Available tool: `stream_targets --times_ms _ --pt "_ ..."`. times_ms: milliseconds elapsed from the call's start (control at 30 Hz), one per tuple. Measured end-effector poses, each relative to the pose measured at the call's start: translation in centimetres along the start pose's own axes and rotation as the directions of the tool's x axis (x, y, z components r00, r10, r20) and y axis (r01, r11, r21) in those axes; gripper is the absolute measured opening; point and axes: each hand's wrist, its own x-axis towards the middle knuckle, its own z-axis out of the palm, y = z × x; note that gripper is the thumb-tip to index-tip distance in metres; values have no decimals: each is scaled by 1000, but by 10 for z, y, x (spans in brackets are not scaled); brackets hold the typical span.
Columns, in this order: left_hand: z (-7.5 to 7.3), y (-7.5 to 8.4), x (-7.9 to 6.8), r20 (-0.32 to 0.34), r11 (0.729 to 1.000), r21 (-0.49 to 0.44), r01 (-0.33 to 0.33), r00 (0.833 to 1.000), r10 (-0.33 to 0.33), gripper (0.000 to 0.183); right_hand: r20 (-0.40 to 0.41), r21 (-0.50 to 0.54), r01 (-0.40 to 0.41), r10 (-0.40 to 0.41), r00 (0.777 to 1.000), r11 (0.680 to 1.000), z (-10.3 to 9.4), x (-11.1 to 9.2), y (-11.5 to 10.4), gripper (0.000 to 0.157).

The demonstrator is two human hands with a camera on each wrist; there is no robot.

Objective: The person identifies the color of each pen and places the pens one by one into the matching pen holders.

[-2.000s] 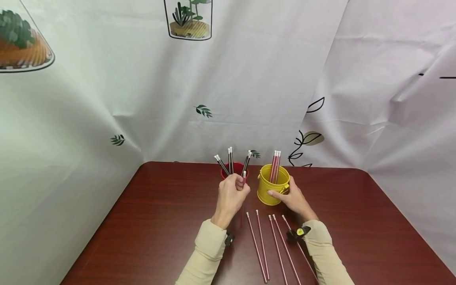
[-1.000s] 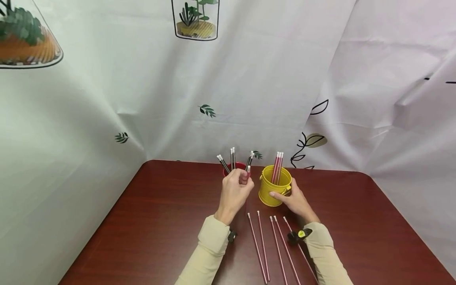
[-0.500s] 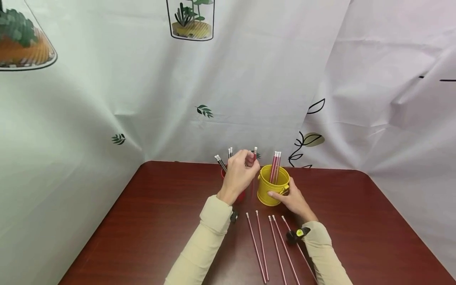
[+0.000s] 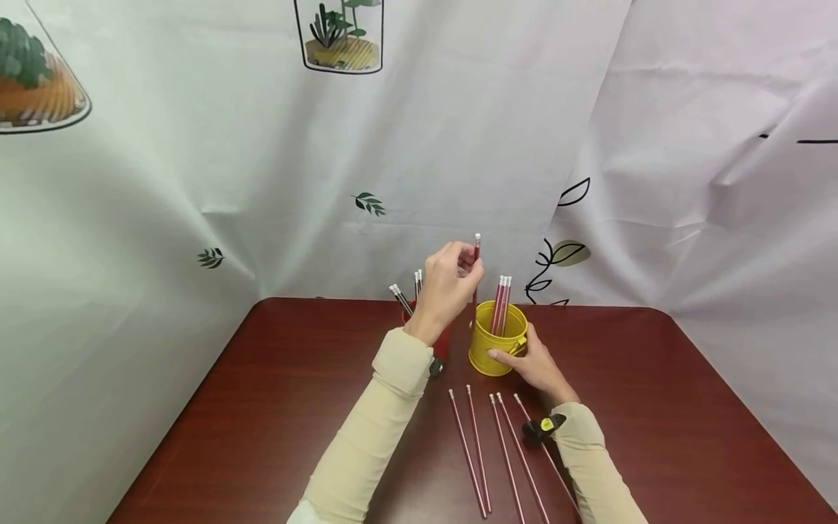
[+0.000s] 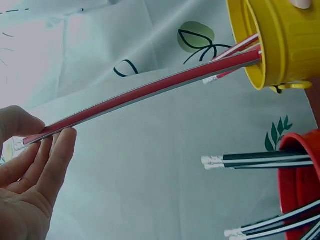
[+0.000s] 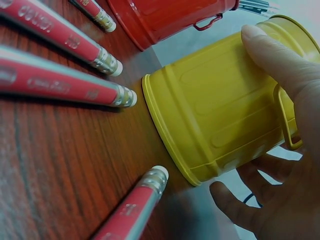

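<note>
My left hand [image 4: 450, 287] pinches a red pencil [image 5: 150, 92] near its white eraser end, thumb on one side and fingertips on the other. The pencil's lower end reaches the mouth of the yellow bucket [image 4: 489, 353] in the left wrist view. Several red pencils [image 4: 500, 306] stand in that bucket, erasers up. My right hand [image 4: 540, 371] grips the bucket's right side, its thumb across the front and its other fingers behind. Left of it stands a red bucket [image 6: 175, 17], partly hidden by my left arm, with several black pencils [image 5: 270, 161] in it.
Several red pencils [image 4: 466, 455] lie lengthwise on the brown table [image 4: 294, 407] in front of the yellow bucket, one partly under the right wrist's camera. A patterned white cloth [image 4: 314, 160] hangs behind the table.
My left hand has risen and moved right, from in front of the red bucket to above the yellow bucket's left rim, carrying the red pencil upright. My right hand keeps its grip on the yellow bucket.
</note>
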Motion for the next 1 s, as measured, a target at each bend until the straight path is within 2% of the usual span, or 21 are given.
stream_targets --times_ms 200,467,867,1000 --pt "6 1 6 8 1000 4 -22 1000 22 8 9 11 0 0 1000 1000 2 2 0 88" --pt "18 2 5 57 1000 -1 -25 998 25 13 -4 -2 -11 11 1000 1000 1 3 1 90" --pt "29 -4 -8 150 997 71 0 989 -11 13 4 1 -7 7 1000 1000 1 3 3 89" --pt "33 -8 -15 161 998 66 7 987 -17 13 0 -2 -8 8 1000 1000 2 2 4 89"
